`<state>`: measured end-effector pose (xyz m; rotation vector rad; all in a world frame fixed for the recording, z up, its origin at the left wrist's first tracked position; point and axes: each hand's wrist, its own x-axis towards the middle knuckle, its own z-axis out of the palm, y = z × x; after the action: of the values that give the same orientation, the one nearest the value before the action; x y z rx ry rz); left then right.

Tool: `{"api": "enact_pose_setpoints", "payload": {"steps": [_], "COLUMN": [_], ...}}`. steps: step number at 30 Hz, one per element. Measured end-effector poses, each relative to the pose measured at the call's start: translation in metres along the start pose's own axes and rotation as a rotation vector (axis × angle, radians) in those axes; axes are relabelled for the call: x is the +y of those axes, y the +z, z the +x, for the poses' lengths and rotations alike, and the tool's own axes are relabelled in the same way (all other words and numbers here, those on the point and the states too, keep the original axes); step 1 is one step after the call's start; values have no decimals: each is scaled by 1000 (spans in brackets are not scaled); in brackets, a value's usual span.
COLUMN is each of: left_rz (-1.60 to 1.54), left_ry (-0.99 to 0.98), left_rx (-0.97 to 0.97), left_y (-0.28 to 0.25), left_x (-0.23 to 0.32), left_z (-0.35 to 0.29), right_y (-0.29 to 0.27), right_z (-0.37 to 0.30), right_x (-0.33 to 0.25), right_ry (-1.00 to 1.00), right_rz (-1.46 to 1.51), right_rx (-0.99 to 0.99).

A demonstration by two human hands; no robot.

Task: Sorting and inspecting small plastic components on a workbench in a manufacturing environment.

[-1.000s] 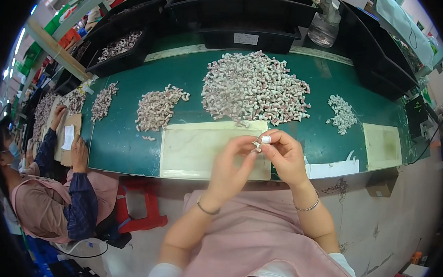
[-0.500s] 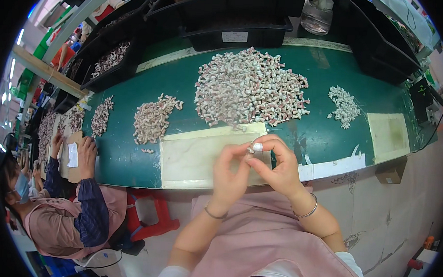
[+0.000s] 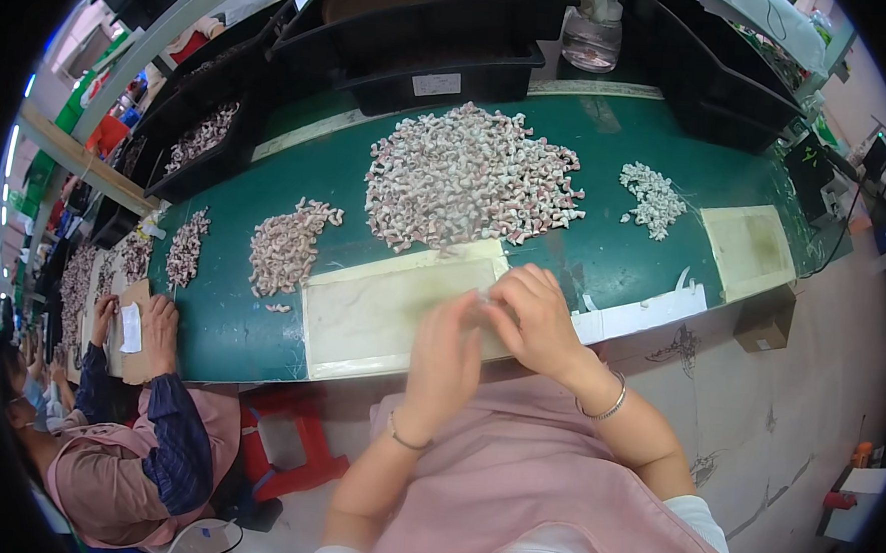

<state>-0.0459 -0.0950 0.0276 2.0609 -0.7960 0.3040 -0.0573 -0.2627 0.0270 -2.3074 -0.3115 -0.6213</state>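
Observation:
Over the front edge of a pale work board (image 3: 361,317), my two hands meet at the fingertips. My right hand (image 3: 536,319) is closed in a pinch, and what sits in it is too small and blurred to make out. Motion smears the fingers of my left hand (image 3: 445,352), whose tips come close to the right thumb and index finger. Just beyond the board lies a large heap of small white and reddish-brown knobbly pieces (image 3: 468,178). A smaller pile of beige pieces (image 3: 286,248) is to its left, and a little pile of whitish pieces (image 3: 652,199) to its right.
Black bins (image 3: 443,76) line the back of the green table (image 3: 604,265). A clear jar (image 3: 590,44) stands among them. White paper strips (image 3: 641,315) and a second pale board (image 3: 748,250) lie at right. A co-worker (image 3: 138,451) sits at left by a red stool (image 3: 299,444).
The small pale piece seen between my fingertips before is now lost in blur. My left hand has turned more upright and drawn slightly apart. The whole view has shifted a little.

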Motion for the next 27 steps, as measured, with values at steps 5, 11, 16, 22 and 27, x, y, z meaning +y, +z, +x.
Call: {"api": "enact_pose_setpoints", "payload": {"steps": [5, 11, 16, 22, 27], "left_rz": [63, 179, 411, 610, 715], "left_ry": [-42, -40, 4, 114, 358], "left_rx": [20, 90, 134, 43, -185], "left_y": [-21, -48, -74, -98, -108], "left_x": [-22, -38, -96, -148, -169], "left_z": [-10, -3, 36, 102, 109], "right_y": [18, -42, -87, -90, -92], "right_z": [23, 35, -2, -3, -9], "right_x": [31, 63, 132, 129, 117], "right_ry": [34, 24, 228, 165, 57], "right_rz": [-299, -514, -875, -821, -835], "right_rx": [24, 200, 83, 86, 77]}}
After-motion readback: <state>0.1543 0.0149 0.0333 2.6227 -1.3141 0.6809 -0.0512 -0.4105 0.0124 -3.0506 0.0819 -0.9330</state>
